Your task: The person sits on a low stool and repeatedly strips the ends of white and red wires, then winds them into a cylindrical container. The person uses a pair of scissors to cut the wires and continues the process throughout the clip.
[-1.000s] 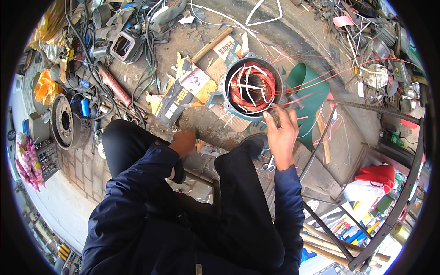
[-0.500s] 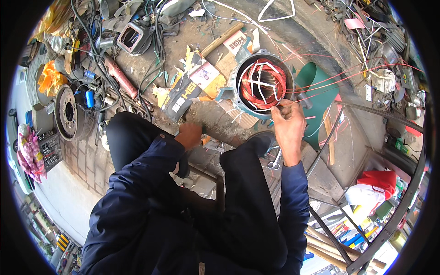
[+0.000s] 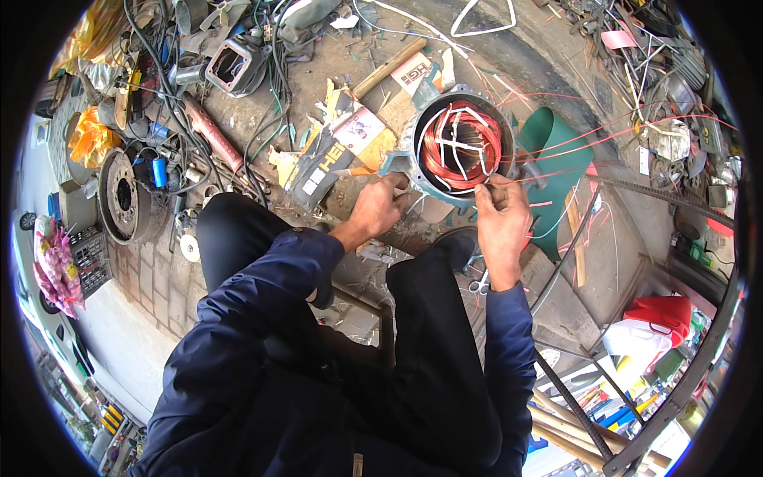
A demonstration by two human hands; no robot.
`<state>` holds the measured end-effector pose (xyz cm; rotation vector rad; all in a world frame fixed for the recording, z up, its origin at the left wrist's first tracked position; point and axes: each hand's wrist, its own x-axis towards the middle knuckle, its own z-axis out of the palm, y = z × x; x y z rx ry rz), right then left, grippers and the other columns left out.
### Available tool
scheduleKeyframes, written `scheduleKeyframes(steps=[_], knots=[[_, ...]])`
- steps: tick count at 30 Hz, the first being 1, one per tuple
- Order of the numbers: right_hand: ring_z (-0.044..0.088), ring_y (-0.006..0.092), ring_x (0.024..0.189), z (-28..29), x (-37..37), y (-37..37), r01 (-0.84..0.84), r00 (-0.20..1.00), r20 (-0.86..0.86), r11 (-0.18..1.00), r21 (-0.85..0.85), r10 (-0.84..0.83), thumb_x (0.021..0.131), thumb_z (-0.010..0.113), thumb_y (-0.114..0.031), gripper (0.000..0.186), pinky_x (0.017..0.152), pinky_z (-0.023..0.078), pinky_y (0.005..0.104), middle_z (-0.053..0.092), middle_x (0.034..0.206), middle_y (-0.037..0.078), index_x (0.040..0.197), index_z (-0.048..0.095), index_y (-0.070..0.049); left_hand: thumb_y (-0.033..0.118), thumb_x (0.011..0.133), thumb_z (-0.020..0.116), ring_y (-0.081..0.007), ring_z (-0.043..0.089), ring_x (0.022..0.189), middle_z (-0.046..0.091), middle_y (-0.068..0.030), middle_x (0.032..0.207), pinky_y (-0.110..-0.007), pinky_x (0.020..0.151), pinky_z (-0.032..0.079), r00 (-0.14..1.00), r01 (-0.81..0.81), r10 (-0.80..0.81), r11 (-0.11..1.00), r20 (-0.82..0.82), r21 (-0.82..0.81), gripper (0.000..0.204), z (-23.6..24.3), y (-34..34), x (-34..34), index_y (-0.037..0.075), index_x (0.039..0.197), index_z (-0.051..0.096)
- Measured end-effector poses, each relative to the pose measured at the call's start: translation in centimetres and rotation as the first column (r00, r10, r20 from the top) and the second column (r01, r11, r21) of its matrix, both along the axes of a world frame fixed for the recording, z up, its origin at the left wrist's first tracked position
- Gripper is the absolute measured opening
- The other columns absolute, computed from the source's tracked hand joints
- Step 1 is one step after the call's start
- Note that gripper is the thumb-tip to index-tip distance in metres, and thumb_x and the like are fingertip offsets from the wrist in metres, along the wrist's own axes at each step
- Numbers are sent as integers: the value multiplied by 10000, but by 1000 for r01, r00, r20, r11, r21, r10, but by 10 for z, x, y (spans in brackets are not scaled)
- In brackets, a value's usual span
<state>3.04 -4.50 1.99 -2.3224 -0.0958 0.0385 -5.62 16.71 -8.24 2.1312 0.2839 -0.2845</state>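
Observation:
A motor stator [image 3: 462, 145] sits in a round grey-blue metal housing [image 3: 416, 151] on the ground before me. Its red copper windings are bound with white lacing. My right hand [image 3: 504, 230] is at the housing's near right rim, thumb and fingers pinched together at the edge of the windings; what they grip is too small to make out. Beside the near left of the housing is my left hand [image 3: 375, 211], its fingers drawn together, their tips close to a thin white strip [image 3: 414, 203]. Whether it grips that strip I cannot tell. Long red wires [image 3: 604, 129] run from the stator to the right.
Green sheet [image 3: 548, 135] curls right of the housing. Scissors [image 3: 478, 285] lie by my right forearm. A metal frame [image 3: 675, 381] stands at right. Cardboard scraps, a wooden stick [image 3: 389, 67], a rusty wheel-like drum [image 3: 123, 196] and tangled cables surround the left side.
My left hand has moved forward and right, from above my knee to beside the housing. My right hand stays pinched at the rim. The view has shifted slightly.

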Motion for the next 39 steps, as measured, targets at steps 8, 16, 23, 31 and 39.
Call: scheduleKeyframes(steps=[8, 16, 23, 31, 39], knots=[[634, 287, 825, -3, 0, 2, 11, 1000, 6, 1000, 4, -11, 869, 834, -46, 245, 785, 511, 454, 677, 843, 109, 1077, 725, 22, 154, 947, 800, -345, 768, 793, 758, -236, 931, -425, 742, 593, 964, -264, 254, 920, -75, -288, 225, -15, -12, -8, -35, 1015, 698], [489, 135, 578, 2, -13, 9, 17, 999, -52, 1000, 19, -16, 939, 824, -97, 376, 579, 452, 337, 536, 648, 27, 1275, 718, 36, 173, 944, 770, -460, 729, 905, 750, -224, 892, -526, 792, 580, 990, -131, 125, 984, -61, -119, 139, -1, -1, -20, 67, 1009, 707], [368, 26, 635, -11, -46, 20, 139, 964, -263, 902, 408, -29, 1051, 703, -60, 654, 562, 343, 230, 440, 719, -81, 1650, 438, -47, 159, 950, 758, -461, 722, 899, 735, -227, 888, -523, 784, 573, 995, -102, 99, 983, -29, -156, 115, 4, -10, -30, 73, 1012, 714], [378, 15, 646, -10, -47, 16, 200, 940, -340, 815, 544, -3, 1058, 679, -33, 635, 559, 342, 220, 470, 745, -97, 1647, 442, -36, 215, 959, 764, -432, 748, 898, 750, -221, 921, -501, 776, 586, 999, 19, -19, 1000, -29, -25, 159, -1, -32, -33, 64, 1011, 762], [499, 35, 599, -8, -42, 9, 134, 965, -262, 843, 521, 9, 1072, 692, -107, 596, 553, 441, 245, 521, 700, -47, 1619, 475, -17, 388, 974, 723, -438, 754, 847, 779, -188, 902, -548, 784, 607, 884, 466, -391, 788, -258, 402, 298, 60, -1, 4, 96, 1025, 755]])
